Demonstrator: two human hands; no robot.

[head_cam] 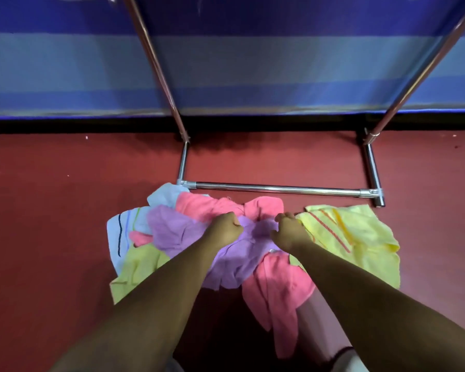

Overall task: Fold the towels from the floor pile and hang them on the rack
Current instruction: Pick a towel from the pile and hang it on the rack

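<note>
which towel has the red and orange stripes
The yellow towel at the pile's right, beside the right hand. The blue towel at left is striped too, but in dark and green lines.

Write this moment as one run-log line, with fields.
stage: pickup from floor pile | left hand: grips purple towel | right hand: grips purple towel | rack: base bar behind pile

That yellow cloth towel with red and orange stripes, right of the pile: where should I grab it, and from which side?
Pinch the yellow striped towel at its two far corners, by the metal rack base bar, coming from the right. It lies almost flat there, edges free on the red floor; its left edge meets the heap beside the right hand.
</note>
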